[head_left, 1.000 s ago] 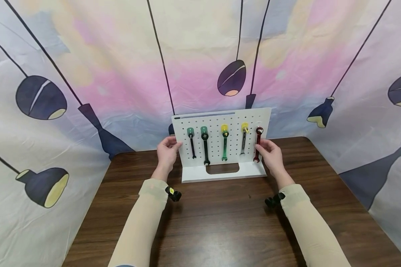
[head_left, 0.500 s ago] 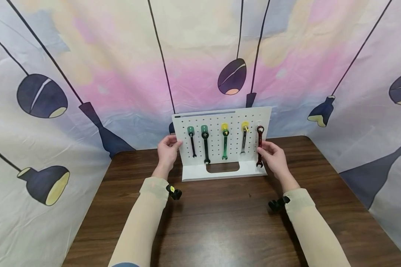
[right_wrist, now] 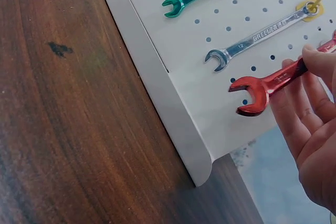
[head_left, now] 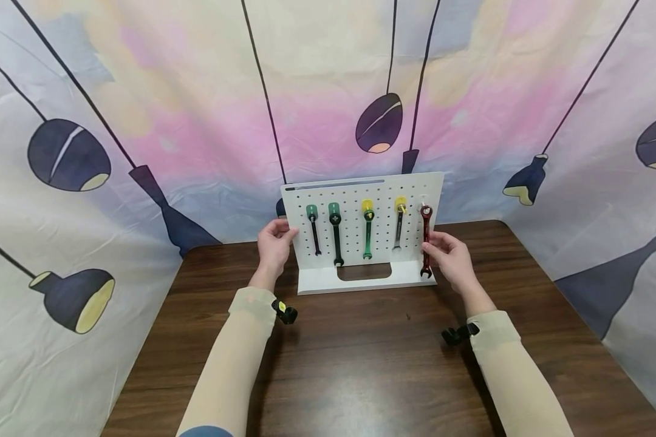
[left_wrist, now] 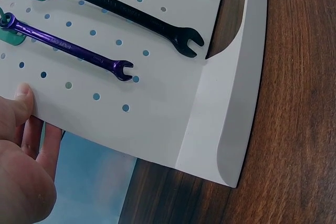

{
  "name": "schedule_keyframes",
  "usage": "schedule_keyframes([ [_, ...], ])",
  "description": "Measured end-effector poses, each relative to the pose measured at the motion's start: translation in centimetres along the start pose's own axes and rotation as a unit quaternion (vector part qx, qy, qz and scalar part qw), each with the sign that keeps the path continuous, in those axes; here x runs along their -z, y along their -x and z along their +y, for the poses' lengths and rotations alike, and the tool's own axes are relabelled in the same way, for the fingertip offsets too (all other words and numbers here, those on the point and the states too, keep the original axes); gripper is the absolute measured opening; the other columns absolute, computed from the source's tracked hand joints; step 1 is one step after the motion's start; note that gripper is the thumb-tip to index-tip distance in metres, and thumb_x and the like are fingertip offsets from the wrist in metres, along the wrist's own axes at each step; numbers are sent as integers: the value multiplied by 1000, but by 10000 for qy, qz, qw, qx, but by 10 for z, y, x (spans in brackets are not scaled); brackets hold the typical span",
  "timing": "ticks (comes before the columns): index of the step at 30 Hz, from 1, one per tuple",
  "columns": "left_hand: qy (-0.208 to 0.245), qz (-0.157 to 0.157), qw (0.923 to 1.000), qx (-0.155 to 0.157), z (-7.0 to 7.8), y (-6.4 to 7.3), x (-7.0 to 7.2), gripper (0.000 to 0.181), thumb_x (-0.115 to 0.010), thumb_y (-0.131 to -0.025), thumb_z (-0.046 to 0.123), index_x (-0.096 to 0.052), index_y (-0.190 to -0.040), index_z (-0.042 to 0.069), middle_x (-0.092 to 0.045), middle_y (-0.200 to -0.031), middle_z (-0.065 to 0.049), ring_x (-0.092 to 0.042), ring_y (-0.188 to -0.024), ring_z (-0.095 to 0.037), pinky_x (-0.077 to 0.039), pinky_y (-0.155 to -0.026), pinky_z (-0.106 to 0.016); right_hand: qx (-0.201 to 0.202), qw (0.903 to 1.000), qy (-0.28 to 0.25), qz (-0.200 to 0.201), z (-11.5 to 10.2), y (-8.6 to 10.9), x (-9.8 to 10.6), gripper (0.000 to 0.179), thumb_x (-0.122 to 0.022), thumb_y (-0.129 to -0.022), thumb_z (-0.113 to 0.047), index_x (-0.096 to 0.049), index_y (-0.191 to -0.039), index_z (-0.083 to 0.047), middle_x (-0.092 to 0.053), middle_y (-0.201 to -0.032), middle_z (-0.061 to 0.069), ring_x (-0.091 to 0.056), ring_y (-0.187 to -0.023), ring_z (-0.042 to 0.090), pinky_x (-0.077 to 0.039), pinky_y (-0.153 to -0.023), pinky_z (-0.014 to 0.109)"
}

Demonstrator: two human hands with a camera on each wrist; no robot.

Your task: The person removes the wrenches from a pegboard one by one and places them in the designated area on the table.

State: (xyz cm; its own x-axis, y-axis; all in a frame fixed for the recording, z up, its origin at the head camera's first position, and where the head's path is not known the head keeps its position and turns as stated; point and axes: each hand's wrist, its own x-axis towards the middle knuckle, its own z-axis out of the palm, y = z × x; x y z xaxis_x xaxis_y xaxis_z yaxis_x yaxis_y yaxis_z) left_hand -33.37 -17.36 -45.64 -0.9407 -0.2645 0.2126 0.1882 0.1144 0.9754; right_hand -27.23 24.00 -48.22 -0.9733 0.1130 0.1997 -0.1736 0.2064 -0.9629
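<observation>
A white pegboard (head_left: 317,283) stands upright on the table. My left hand (head_left: 274,247) grips its left edge, thumb on the front and fingers behind, as the left wrist view shows. My right hand (head_left: 452,260) pinches a red combination wrench (right_wrist: 255,96) by its shank between thumb and fingers. Held upright at the board's right side, its ring end overlaps a clear hook (head_left: 422,199) in the head view. Beside it a silver wrench (right_wrist: 262,33) hangs from a yellow hook. Further left hang a green wrench (head_left: 368,238), a black wrench (left_wrist: 121,8) and a purple wrench (left_wrist: 65,44).
The dark wooden table (head_left: 355,364) reaches in front of the board, whose base has a cut-out slot. Behind stands a cloth backdrop (head_left: 317,121) printed with hanging lamps. Each wrist wears a small black camera (head_left: 286,312).
My right hand has moved slightly right and toward me, drawing the red wrench down and away from the board's face. My left hand stays at the left edge.
</observation>
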Motion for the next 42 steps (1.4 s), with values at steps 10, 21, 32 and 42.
schedule_keyframes([
  [10, 112, -8, 9999, -72, -2, -1, -1, 16, -79, -98, 3, -74, -113, 1, -68, -99, -6, -63, -89, -18, -53, -98, -62, 30, 9998, -153, -91, -5, 8, 3, 39, -72, -105, -12, -62, -136, 9, -68, -99, -9, -67, -86, 4, -63, -74, 33],
  [21, 109, -31, 9999, -56, -1, -2, -1, 16, -79, -98, 3, -74, -113, 1, -67, -99, -4, -63, -88, -17, -54, -95, -59, 9, 9998, -68, -204, -11, 13, 8, 42, -73, -104, -14, -63, -139, 8, -70, -98, -10, -68, -83, 6, -61, -69, 29],
  [32, 67, -28, 10000, -50, -2, -3, 0, 16, -79, -98, 3, -74, -112, 2, -69, -99, -4, -64, -89, -16, -57, -86, -42, 112, 9998, -50, -178, -14, 16, 9, 40, -73, -105, -14, -63, -135, 10, -71, -98, -9, -69, -84, 6, -62, -68, 28],
  [42, 54, 8, 9999, -99, -3, -4, -1, 12, -80, -97, 3, -74, -107, 3, -70, -97, -4, -64, -87, -16, -55, -76, -26, 211, 9997, 36, -124, -19, 15, 9, 41, -74, -104, -17, -65, -135, 8, -70, -99, -6, -68, -84, 8, -62, -71, 30],
])
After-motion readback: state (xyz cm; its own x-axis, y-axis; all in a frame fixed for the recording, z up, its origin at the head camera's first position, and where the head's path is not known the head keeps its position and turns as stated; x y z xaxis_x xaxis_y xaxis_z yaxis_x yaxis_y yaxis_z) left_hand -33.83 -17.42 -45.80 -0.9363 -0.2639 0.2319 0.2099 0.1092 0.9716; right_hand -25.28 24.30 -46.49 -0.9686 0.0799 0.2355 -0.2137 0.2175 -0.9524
